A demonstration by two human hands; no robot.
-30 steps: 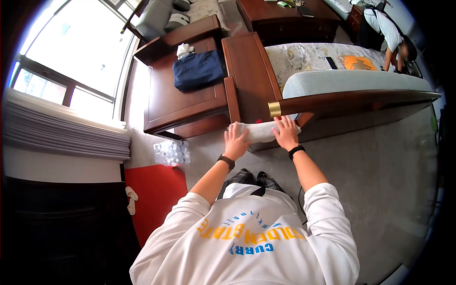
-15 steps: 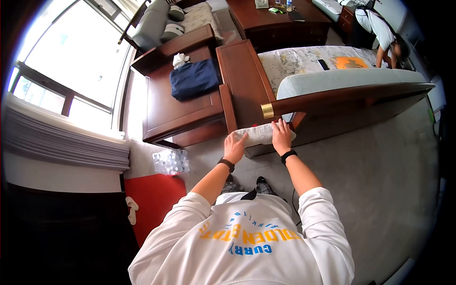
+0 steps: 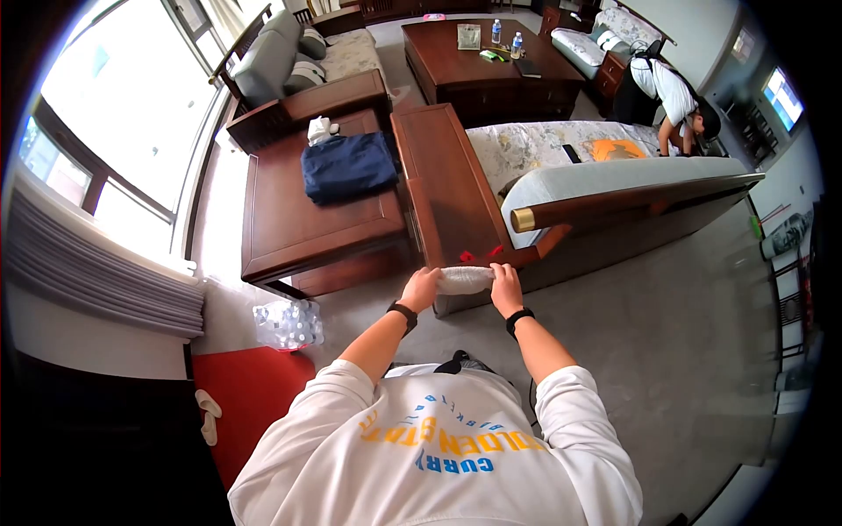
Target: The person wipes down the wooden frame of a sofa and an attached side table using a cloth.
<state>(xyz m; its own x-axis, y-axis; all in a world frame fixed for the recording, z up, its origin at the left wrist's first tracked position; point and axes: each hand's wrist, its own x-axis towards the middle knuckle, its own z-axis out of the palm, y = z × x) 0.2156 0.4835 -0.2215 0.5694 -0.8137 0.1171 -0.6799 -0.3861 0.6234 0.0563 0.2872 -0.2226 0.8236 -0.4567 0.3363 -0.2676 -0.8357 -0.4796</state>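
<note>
A whitish cloth [image 3: 466, 280] stretches between my two hands, sagging slightly in the middle, at the near end of the wooden sofa arm [image 3: 452, 188]. My left hand [image 3: 424, 289] is closed on its left end, and my right hand [image 3: 506, 291] grips the right end. Just beyond the cloth, small red items [image 3: 467, 257] lie on the sofa arm; I cannot make out what they are. Whether the cloth touches the wood is not clear.
Left of the sofa arm stands a wooden side table [image 3: 329, 232] bearing folded dark blue fabric [image 3: 349, 167]. Shrink-wrapped bottles [image 3: 288, 324] sit on the floor near a red mat [image 3: 250, 386]. Another person [image 3: 671, 92] bends over the sofa seat at right. A coffee table [image 3: 430, 53] stands beyond.
The cloth has gone from lying under my flattened fingers to being gripped at both ends. My hands have drawn slightly toward me, and the red items show more fully. My view has tilted up.
</note>
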